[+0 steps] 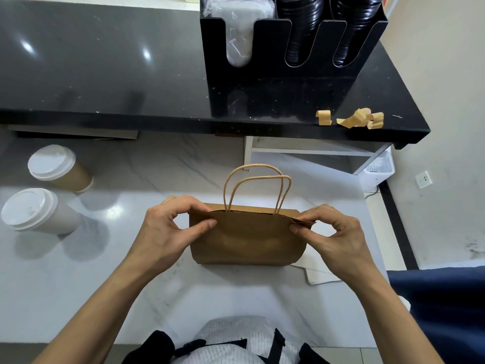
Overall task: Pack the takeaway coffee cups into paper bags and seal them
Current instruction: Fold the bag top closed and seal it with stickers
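A brown paper bag (246,240) with twisted paper handles (256,187) stands on the white marble counter (78,298) in front of me. My left hand (168,229) pinches the bag's top left corner between thumb and fingers. My right hand (333,235) pinches its top right corner the same way. The bag's mouth is nearly closed, so what is inside is hidden. Two takeaway cups with white lids stand at the far left: a brown one (61,169) behind and a white one (36,212) nearer to me.
A raised black shelf (105,74) runs across the back and carries a black organiser (288,61) holding lids and cups. Curled strips of brown paper tape (351,119) lie on its front right edge. A white cloth (319,277) lies to the right of the bag.
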A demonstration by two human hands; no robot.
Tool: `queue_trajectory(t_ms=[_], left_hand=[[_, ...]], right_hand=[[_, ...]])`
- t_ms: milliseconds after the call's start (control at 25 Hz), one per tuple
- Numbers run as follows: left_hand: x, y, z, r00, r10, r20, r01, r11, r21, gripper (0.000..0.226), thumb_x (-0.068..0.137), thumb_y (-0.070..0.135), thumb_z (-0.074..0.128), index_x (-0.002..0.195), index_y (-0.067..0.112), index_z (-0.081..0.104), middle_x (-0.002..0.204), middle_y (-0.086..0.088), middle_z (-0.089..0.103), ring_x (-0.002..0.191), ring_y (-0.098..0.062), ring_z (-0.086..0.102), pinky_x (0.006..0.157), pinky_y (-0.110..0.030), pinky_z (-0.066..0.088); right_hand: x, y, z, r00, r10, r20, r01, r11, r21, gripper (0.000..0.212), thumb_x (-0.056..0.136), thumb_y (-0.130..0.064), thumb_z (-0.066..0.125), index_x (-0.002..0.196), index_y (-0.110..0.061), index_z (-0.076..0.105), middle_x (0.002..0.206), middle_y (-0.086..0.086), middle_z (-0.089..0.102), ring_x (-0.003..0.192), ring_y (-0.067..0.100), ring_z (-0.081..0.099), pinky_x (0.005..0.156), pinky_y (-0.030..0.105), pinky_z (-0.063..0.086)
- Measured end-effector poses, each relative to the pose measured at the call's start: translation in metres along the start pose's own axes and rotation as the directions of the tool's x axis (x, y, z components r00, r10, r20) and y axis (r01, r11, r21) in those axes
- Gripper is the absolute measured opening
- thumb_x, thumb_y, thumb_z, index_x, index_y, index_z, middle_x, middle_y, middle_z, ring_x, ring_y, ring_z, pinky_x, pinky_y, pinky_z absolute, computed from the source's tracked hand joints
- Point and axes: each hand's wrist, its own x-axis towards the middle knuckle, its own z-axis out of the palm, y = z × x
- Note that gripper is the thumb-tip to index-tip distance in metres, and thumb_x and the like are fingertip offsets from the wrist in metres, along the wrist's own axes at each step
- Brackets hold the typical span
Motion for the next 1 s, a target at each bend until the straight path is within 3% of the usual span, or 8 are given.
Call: queue_trajectory(t_ms=[200,560,640,720,800,920,1000], left_hand=[[0.001,-0.002,-0.005,1.0,0.008,0.029,-0.008,1.0,-0.003,0.014,0.087,0.021,0.074,0.097,0.032,0.076,0.098,0.02,0.073,0.099,-0.013,0.065,0.084,-0.023,0.049],[0.0,0.0,-0.005,1.0,0.003,-0.002,-0.003,0.999,-0.035,0.013,0.08,0.029,0.072,0.091,0.036,0.075,0.097,0.02,0.072,0.095,-0.01,0.066,0.083,-0.02,0.049],[-0.001,0.0,-0.005,1.0,0.006,0.002,-0.006,0.999,-0.038,0.014,0.08,0.029,0.072,0.091,0.035,0.076,0.097,0.02,0.072,0.095,-0.01,0.066,0.083,-0.019,0.049],[-0.001,0.0,-0.005,1.0,0.009,0.005,-0.009,0.999,-0.033,0.015,0.079,0.029,0.072,0.092,0.036,0.076,0.097,0.02,0.072,0.096,-0.01,0.066,0.082,-0.019,0.049],[-0.002,0.0,-0.006,1.0,0.009,0.002,-0.009,1.0,-0.029,0.015,0.079,0.029,0.072,0.091,0.037,0.076,0.097,0.02,0.072,0.096,-0.009,0.066,0.082,-0.017,0.049],[-0.003,0.003,-0.006,1.0,0.005,-0.002,-0.005,0.999,-0.031,0.016,0.079,0.028,0.072,0.09,0.039,0.075,0.097,0.022,0.072,0.096,-0.007,0.065,0.081,-0.011,0.045],[-0.004,0.004,-0.006,1.0,-0.006,0.003,0.006,0.999,-0.031,0.016,0.079,0.029,0.072,0.09,0.041,0.075,0.097,0.022,0.072,0.097,-0.006,0.065,0.081,-0.008,0.043]], right_hand=[[0.004,-0.004,-0.008,0.998,0.017,0.053,-0.017,1.0,0.005,0.022,0.084,-0.008,0.08,0.087,-0.03,0.079,0.088,-0.009,0.074,0.096,0.017,0.069,0.087,0.024,0.051],[0.024,-0.029,-0.027,0.957,0.11,0.267,-0.087,0.992,-0.094,0.011,0.088,-0.036,0.075,0.098,-0.034,0.078,0.102,-0.015,0.074,0.107,0.008,0.065,0.095,0.027,0.046],[0.04,-0.036,-0.029,0.977,0.104,0.185,-0.097,0.994,-0.05,0.02,0.089,-0.042,0.069,0.102,-0.03,0.077,0.1,-0.012,0.075,0.102,0.008,0.068,0.092,0.026,0.051],[0.063,-0.038,-0.028,0.994,0.105,-0.023,-0.104,0.994,0.015,0.019,0.095,-0.032,0.066,0.111,-0.023,0.073,0.093,-0.004,0.076,0.091,0.011,0.072,0.083,0.026,0.058],[0.087,-0.039,-0.023,0.968,0.152,-0.2,-0.15,0.988,0.025,0.024,0.099,-0.028,0.063,0.123,-0.022,0.065,0.089,-0.001,0.075,0.08,0.01,0.074,0.075,0.027,0.06],[0.111,-0.042,-0.01,0.935,0.193,-0.298,-0.201,0.98,0.002,0.038,0.101,-0.031,0.061,0.137,-0.026,0.052,0.09,-0.004,0.074,0.073,0.006,0.074,0.075,0.029,0.06],[0.118,-0.046,-0.005,0.92,0.177,-0.35,-0.194,0.981,-0.014,0.035,0.101,-0.03,0.062,0.134,-0.027,0.05,0.092,-0.004,0.071,0.07,0.007,0.073,0.072,0.028,0.061]])
